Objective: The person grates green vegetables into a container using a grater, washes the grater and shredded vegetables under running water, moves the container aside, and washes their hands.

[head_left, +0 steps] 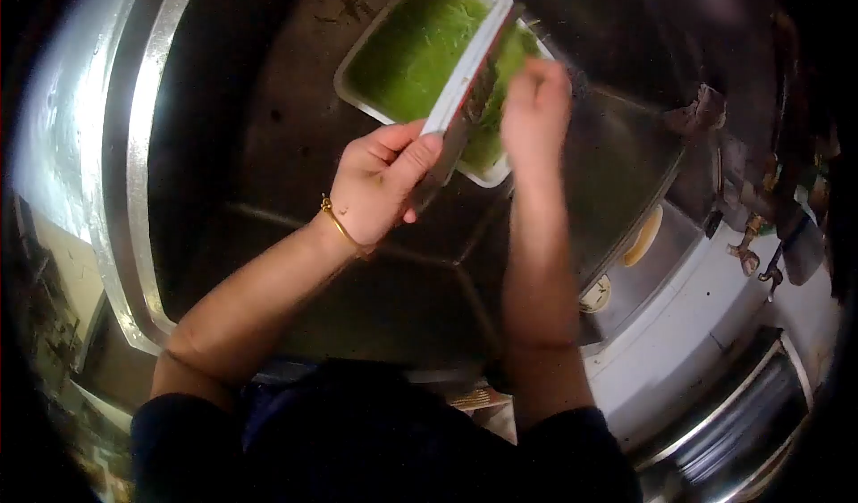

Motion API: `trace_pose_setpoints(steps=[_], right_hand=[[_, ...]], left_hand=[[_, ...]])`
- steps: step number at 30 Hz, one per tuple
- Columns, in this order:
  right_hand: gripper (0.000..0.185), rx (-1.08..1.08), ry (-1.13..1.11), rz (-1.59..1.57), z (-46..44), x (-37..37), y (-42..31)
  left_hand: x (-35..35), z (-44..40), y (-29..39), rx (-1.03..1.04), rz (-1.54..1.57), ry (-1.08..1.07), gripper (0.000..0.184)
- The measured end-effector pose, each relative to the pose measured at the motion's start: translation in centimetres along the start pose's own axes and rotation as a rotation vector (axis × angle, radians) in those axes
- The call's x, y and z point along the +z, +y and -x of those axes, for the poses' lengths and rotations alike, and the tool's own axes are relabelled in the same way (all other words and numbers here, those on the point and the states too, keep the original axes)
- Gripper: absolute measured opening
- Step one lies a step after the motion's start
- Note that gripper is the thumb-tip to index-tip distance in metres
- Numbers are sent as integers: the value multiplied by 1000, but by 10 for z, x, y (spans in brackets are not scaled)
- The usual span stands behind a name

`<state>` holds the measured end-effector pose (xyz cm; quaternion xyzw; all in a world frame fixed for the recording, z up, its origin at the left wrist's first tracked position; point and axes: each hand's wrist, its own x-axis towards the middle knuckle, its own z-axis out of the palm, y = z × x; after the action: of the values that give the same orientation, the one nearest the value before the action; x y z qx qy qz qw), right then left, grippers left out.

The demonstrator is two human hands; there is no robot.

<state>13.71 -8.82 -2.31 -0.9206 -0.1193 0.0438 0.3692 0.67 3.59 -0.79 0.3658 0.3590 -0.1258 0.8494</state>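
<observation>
My left hand (pixel 380 177) is closed around the lower end of a white-framed grater (pixel 469 60), tilted and seen almost edge-on. Beneath it sits a white rectangular tub (pixel 356 101) full of fine green shreds (pixel 416 47). My right hand (pixel 538 105) is a fist beside the grater's far face, above the tub's right side. Motion blurs its fingers a little, and whatever they may hold is hidden. A gold bracelet (pixel 335 221) circles my left wrist.
The tub stands on a dark, seamed surface (pixel 384 297). Green scraps (pixel 353 7) lie behind it. A broad metal rim (pixel 147 127) curves along the left. At right are a yellowish curved item (pixel 643 236), a round pale item (pixel 596 294) and metal fittings (pixel 746 253).
</observation>
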Motion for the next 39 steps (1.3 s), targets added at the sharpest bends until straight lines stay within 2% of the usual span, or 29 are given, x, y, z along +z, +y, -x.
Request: trace_pose_setpoints(steps=[2, 4, 6, 7, 8, 9, 10, 12, 13, 16, 17, 18, 20, 23, 26, 28, 30, 32, 35, 36, 38, 39], right_hand=[[10, -86, 11, 60, 8, -4, -2], [10, 54, -174, -146, 67, -7, -24], [11, 139, -289, -90, 100, -8, -41], [12, 75, -218, -144, 85, -1, -23], [11, 128, -110, -72, 63, 1, -7], [11, 88, -14, 43, 28, 1, -2], [11, 109, 5, 68, -3, 2, 14], [10, 65, -5, 74, -10, -1, 9], [9, 73, -59, 21, 11, -2, 1], [9, 163, -233, -108, 105, 3, -26], [11, -89, -163, -23, 97, 5, -1], [12, 138, -163, -45, 75, 0, -1], [11, 88, 11, 61, 18, 1, 17], [10, 80, 12, 79, 13, 2, 8], [13, 31, -170, -49, 90, 7, -8], [16, 52, -152, -10, 79, 10, -11], [19, 91, -19, 96, 25, 11, 7], [23, 38, 61, 141, -14, 10, 25], [27, 364, -51, -260, 3, -6, -7], [31, 334, -187, -310, 16, -12, -10], [29, 288, -198, -389, 49, -11, -19], [28, 228, -166, -255, 62, -10, -30]], left_hand=[[0, 0, 4, 0, -27, -11, 30], [-8, -10, 7, 40, 46, 64, 30], [-9, -10, 8, 9, 39, 95, 30], [-6, -7, 5, 13, 38, 38, 31], [-2, -2, 1, 11, 36, -22, 31], [2, 3, -2, 10, -8, -48, 31], [1, 2, -3, 7, -25, -42, 31], [1, 1, -1, -3, -63, -29, 32], [-2, -3, 1, 21, 14, -31, 32], [-13, -10, -1, -14, -26, 35, 32], [-10, -8, -8, 13, -86, 50, 32], [-4, -3, -1, 3, -100, -11, 32], [5, 2, -5, 0, -102, -62, 33], [-3, -3, -3, -1, -19, -41, 33], [-8, -10, 1, 37, 49, 59, 32], [-9, -6, -6, 17, 4, 45, 30], [0, 2, -4, 5, -45, -13, 29], [1, 2, 0, -26, -12, -24, 28], [3, 1, 5, -56, 78, 5, 29], [2, 1, 7, -53, 94, 18, 29], [-1, 1, 10, -71, 148, 41, 30], [-3, 1, 12, -95, 185, 52, 31]])
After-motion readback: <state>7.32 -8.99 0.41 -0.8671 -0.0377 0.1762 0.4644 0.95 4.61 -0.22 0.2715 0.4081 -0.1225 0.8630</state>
